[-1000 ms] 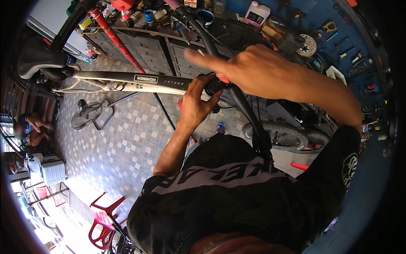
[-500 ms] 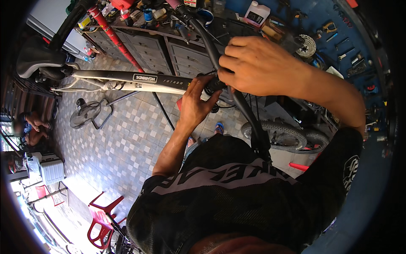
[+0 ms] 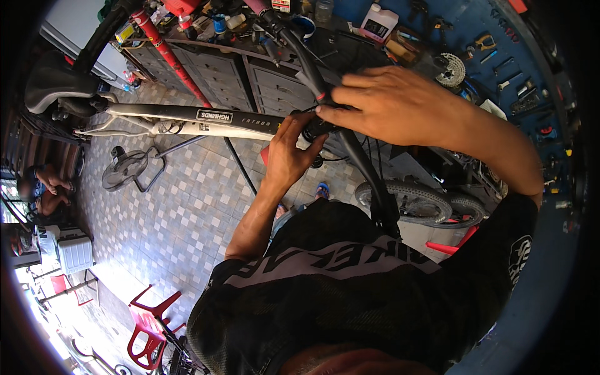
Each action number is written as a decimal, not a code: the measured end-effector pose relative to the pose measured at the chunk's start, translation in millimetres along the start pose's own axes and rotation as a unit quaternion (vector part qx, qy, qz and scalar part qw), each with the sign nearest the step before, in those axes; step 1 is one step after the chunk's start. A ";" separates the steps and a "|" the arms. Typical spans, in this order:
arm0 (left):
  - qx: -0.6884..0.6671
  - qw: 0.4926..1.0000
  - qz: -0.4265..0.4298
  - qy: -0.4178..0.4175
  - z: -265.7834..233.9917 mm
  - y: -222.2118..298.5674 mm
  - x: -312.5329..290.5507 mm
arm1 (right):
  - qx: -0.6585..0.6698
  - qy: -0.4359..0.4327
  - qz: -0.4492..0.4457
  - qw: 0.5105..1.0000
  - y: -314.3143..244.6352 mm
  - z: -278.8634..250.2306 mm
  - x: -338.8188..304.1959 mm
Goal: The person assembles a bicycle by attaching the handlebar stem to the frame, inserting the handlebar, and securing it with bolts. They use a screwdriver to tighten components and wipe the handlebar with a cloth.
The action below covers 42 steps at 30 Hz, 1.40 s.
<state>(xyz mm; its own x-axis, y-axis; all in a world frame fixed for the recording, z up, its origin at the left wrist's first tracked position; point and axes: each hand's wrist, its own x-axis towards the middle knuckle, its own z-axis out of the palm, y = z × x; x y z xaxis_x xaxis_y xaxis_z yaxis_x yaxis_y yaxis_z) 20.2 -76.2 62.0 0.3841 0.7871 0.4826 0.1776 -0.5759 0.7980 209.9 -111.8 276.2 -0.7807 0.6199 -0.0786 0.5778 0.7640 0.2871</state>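
Observation:
A bicycle with a black-and-white frame [image 3: 244, 127] stretches across from the left. Its black handlebar [image 3: 361, 161] runs from the top toward my body. My left hand [image 3: 289, 152] is closed around the dark stem [image 3: 315, 128] where the frame meets the bar. Above it, my right hand [image 3: 384, 103] reaches over the handlebar with thumb and fingers bent close together near the stem. A blurred greyish strip with a red mark [image 3: 321, 97] shows at its fingertips; I cannot make out what it is. Black cables hang under the bar.
A cluttered workbench [image 3: 187, 47] with drawers stands beyond the bicycle, and tools hang on a blue board [image 3: 500, 40]. On the tiled floor are a fan [image 3: 125, 169] and a red chair [image 3: 150, 325]. Bicycle wheels [image 3: 406, 201] stand at right. Another person [image 3: 47, 187] sits far left.
My right hand has shifted slightly, its fingers loosening and turning above the stem, and the greyish strip has come into sight. My left hand and the bicycle have stayed put.

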 end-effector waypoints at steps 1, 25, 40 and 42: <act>-0.001 1.000 0.006 0.002 0.2 1.1 0.4 | -0.047 0.051 -0.036 0.997 4.1 6.5 1.1; 0.003 1.000 0.019 0.003 0.6 -4.1 -0.9 | 0.056 -0.003 0.038 0.998 6.2 19.9 13.4; -0.022 1.000 0.014 -0.016 -0.8 -14.6 -2.9 | -0.144 0.154 -0.187 0.959 32.7 28.6 15.5; -0.075 0.997 0.006 -0.029 -6.1 -18.3 -4.8 | -0.159 0.146 -0.195 0.957 32.7 27.7 15.8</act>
<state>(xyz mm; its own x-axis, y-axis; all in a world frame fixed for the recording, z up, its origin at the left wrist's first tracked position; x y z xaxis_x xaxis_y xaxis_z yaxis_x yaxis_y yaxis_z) 9.6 -68.0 47.3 0.4379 0.7640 0.4739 0.0371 -0.5420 0.8396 223.1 -72.0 257.9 -0.9824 0.1857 0.0180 0.1626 0.8049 0.5707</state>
